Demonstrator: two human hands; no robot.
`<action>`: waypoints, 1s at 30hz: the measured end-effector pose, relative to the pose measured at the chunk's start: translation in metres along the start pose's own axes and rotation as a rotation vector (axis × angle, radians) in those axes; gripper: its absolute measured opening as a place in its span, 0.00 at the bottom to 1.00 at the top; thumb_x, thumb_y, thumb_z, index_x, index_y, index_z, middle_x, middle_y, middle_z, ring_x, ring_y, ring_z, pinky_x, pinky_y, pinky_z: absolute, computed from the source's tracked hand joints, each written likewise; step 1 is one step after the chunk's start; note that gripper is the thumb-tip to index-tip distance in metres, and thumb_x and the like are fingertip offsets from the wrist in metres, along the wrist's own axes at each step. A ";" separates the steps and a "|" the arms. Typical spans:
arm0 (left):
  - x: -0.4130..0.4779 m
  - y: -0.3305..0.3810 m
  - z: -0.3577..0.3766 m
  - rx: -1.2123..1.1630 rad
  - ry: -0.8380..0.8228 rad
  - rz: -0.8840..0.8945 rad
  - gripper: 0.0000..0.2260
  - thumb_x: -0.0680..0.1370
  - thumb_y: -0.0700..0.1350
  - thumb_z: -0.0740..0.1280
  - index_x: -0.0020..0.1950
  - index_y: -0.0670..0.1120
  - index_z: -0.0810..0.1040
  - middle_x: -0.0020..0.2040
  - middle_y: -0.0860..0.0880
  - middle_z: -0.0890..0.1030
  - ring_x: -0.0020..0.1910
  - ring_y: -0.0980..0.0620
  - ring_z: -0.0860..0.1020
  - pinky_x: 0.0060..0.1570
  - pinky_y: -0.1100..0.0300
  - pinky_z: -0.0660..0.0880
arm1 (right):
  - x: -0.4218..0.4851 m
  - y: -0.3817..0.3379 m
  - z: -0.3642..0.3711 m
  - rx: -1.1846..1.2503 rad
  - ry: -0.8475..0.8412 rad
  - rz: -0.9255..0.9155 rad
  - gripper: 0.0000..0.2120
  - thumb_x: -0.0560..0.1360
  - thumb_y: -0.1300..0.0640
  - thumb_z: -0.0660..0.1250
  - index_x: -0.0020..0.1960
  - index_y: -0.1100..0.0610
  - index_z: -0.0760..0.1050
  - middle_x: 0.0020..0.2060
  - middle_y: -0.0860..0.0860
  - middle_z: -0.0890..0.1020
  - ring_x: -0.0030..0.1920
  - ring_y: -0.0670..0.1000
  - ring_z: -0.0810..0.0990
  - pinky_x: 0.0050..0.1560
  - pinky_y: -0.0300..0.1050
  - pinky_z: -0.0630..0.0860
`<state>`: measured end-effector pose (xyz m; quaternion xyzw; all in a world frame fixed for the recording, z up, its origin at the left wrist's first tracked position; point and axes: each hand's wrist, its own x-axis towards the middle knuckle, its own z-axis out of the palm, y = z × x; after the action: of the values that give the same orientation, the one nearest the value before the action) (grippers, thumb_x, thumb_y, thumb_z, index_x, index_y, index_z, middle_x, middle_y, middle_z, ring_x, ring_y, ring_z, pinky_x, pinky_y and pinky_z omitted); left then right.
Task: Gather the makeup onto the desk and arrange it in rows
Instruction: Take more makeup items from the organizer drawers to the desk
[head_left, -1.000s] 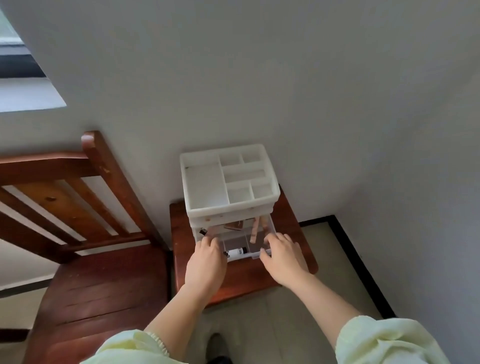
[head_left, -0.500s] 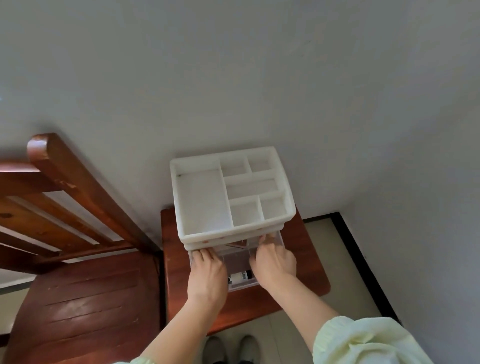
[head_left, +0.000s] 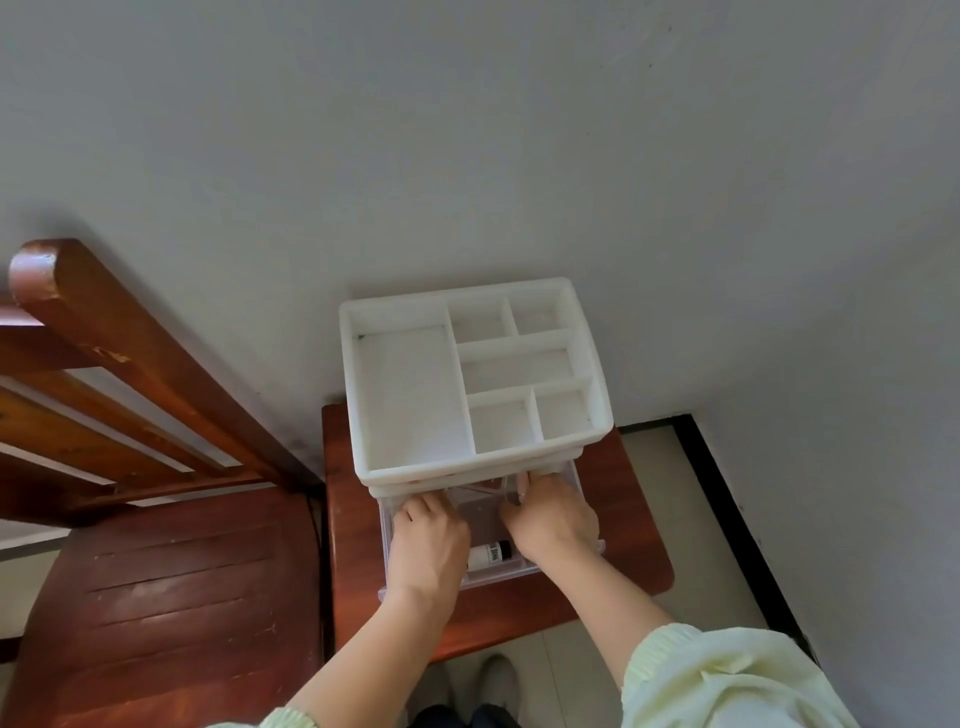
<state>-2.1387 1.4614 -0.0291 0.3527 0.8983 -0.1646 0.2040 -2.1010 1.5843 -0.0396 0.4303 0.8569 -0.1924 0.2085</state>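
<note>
Both hands — left hand (head_left: 427, 545), right hand (head_left: 551, 522) — reach into the pulled-out clear plastic drawer (head_left: 584, 512) of the white compartmented organiser (head_left: 363, 395); grip cannot be told. Small labelled bottle (head_left: 491, 555) lies inside — gathering barely begun, no desk in view.

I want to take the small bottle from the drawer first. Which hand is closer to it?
Roughly equal. The small bottle lies between the hands: left hand at one end, right hand at its dark-capped end.
</note>
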 end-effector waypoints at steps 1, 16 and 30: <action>0.001 0.000 0.000 0.026 -0.005 -0.003 0.11 0.68 0.34 0.69 0.50 0.34 0.79 0.45 0.37 0.78 0.44 0.42 0.78 0.41 0.54 0.76 | -0.001 0.000 -0.001 -0.006 -0.008 -0.028 0.14 0.78 0.45 0.61 0.55 0.54 0.77 0.47 0.49 0.81 0.48 0.52 0.81 0.37 0.42 0.69; 0.018 -0.002 0.015 0.031 0.024 0.079 0.16 0.77 0.32 0.58 0.65 0.38 0.68 0.59 0.41 0.73 0.57 0.42 0.74 0.48 0.52 0.74 | -0.010 0.002 -0.033 -0.063 -0.198 -0.179 0.18 0.82 0.48 0.48 0.57 0.55 0.73 0.53 0.53 0.80 0.52 0.55 0.78 0.46 0.45 0.70; 0.016 -0.039 0.034 -0.042 0.252 0.371 0.23 0.61 0.37 0.79 0.53 0.42 0.78 0.38 0.48 0.80 0.33 0.48 0.80 0.24 0.59 0.74 | -0.013 0.009 -0.039 -0.028 -0.232 -0.295 0.16 0.81 0.55 0.54 0.66 0.56 0.69 0.56 0.54 0.79 0.51 0.55 0.79 0.41 0.44 0.69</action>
<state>-2.1683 1.4279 -0.0601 0.5255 0.8396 -0.0599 0.1242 -2.0940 1.6010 -0.0013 0.2720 0.8836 -0.2572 0.2814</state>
